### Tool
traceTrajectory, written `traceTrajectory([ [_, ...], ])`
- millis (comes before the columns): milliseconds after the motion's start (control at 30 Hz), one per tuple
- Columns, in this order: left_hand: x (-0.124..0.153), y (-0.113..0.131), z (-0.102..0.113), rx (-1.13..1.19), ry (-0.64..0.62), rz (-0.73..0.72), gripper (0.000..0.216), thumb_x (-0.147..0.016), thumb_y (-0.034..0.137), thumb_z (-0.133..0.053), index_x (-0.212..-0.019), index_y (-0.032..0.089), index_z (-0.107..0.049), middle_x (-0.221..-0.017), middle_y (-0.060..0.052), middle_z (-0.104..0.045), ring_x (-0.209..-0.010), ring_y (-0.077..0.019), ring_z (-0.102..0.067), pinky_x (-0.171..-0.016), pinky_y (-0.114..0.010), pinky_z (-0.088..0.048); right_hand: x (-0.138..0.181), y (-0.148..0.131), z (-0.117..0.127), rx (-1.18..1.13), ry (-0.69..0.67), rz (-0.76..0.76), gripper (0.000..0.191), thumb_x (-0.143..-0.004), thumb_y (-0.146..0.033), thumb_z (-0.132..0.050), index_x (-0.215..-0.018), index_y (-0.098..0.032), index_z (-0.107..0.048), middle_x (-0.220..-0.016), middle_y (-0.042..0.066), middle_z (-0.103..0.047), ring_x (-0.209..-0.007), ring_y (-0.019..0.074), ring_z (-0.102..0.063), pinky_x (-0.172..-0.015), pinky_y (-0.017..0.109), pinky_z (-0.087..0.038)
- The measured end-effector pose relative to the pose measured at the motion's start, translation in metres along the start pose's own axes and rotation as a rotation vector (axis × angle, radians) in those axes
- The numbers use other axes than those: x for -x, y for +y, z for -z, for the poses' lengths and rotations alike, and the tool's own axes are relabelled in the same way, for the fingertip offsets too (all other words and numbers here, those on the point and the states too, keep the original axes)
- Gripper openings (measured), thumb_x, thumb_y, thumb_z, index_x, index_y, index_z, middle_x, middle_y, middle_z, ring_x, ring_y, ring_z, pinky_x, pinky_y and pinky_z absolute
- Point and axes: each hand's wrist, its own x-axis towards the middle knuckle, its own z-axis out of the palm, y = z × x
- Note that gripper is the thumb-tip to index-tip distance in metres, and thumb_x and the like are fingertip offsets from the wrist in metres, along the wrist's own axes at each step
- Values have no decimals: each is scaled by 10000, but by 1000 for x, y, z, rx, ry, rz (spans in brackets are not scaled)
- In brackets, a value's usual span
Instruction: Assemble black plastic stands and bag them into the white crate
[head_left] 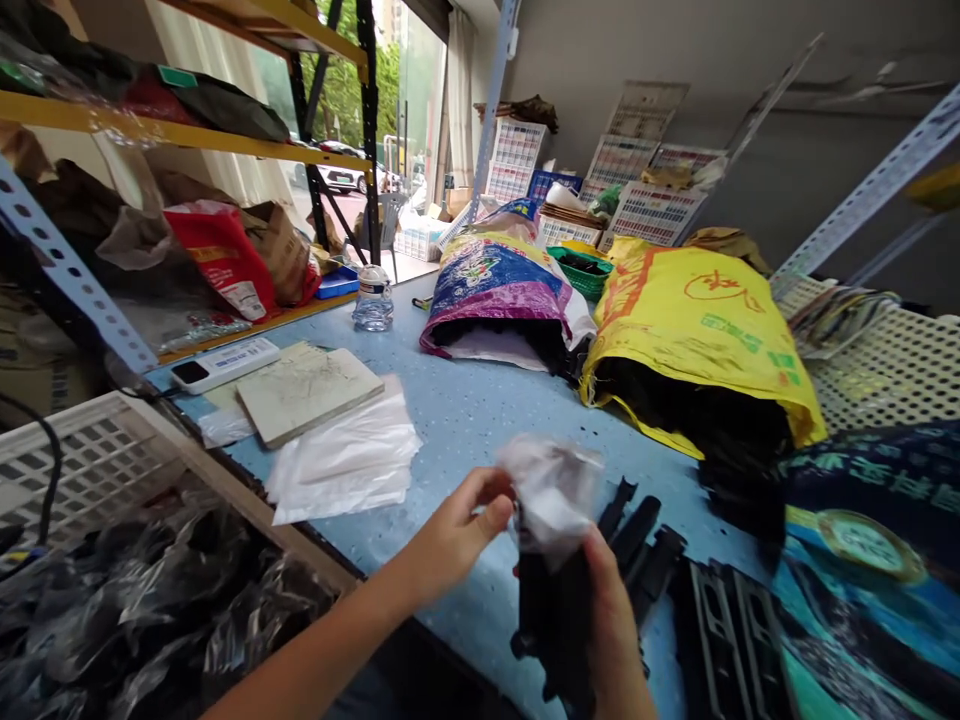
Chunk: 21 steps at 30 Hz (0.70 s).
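Note:
My right hand (611, 630) is closed around a bundle of black plastic parts (551, 620), held upright over the near edge of the table. A clear plastic bag (553, 490) covers the top end of that bundle. On the bag's left side, my left hand (472, 525) pinches its edge between thumb and fingers. More black plastic parts (637, 535) lie just beyond my right hand, and longer slotted black pieces (727, 630) rest further right. A stack of flat clear bags (352, 460) lies to the left, partly under a worn board (311, 393).
A yellow sack (697, 330) and a blue-purple sack (499, 290) lie open-mouthed on the blue table (457, 430), black parts inside. A water bottle (373, 300) stands at the back. Lower left, a white crate (67, 460) adjoins bagged black parts (165, 610). A dark blue sack (877, 560) borders the right.

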Motion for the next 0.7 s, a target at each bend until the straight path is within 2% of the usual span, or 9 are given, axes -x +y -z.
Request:
traceTrajectory([
  [100,-6,-8,-6,128,21,-10,375,-689,390,-573,-997,181,-533,-1032,-63,-556,-1001,-205,-471,-854,-277,-346,-6,10,-4,219,52,267,361,-579,-419,-646,-844,-198,-538,-789,16,-598,-734,186,-553,-611,273,-453],
  [200,-10,-16,-15,345,38,65,401,-626,398,-631,-951,174,-560,-953,-58,-600,-927,-199,-516,-813,-280,-375,-5,20,-8,510,155,411,355,-648,-349,-612,-954,-205,-507,-912,41,-559,-874,205,-510,-732,330,-425],
  [300,-12,-22,-23,474,157,101,348,-588,377,-659,-859,169,-593,-845,-30,-631,-827,-172,-553,-768,-256,-399,1,27,-7,762,230,573,434,-687,-360,-580,-1070,-200,-456,-1042,90,-460,-981,247,-434,-796,413,-384],
  [367,-10,-24,-23,532,262,150,288,-581,353,-656,-792,165,-601,-762,-9,-638,-769,-157,-567,-739,-240,-412,7,29,-3,887,202,673,402,-728,-374,-534,-1085,-203,-466,-1055,101,-404,-1010,261,-395,-801,436,-377],
  [467,0,-25,-17,596,315,388,223,-612,339,-620,-735,154,-599,-649,-4,-632,-665,-156,-579,-666,-243,-431,15,27,4,969,172,718,296,-785,-313,-469,-1067,-221,-476,-1010,87,-401,-951,231,-424,-754,402,-412],
  [600,24,-29,-10,698,192,677,239,-699,355,-549,-768,136,-615,-605,-22,-633,-541,-141,-572,-590,-239,-438,24,28,9,947,117,733,284,-792,-188,-459,-1073,-226,-443,-1062,83,-439,-891,183,-476,-655,301,-454],
  [700,44,-38,-8,817,147,829,312,-723,405,-514,-748,116,-631,-598,-39,-635,-546,-141,-581,-588,-233,-445,33,39,9,989,51,757,180,-792,-134,-452,-922,-228,-533,-916,50,-529,-840,173,-514,-695,308,-447],
])
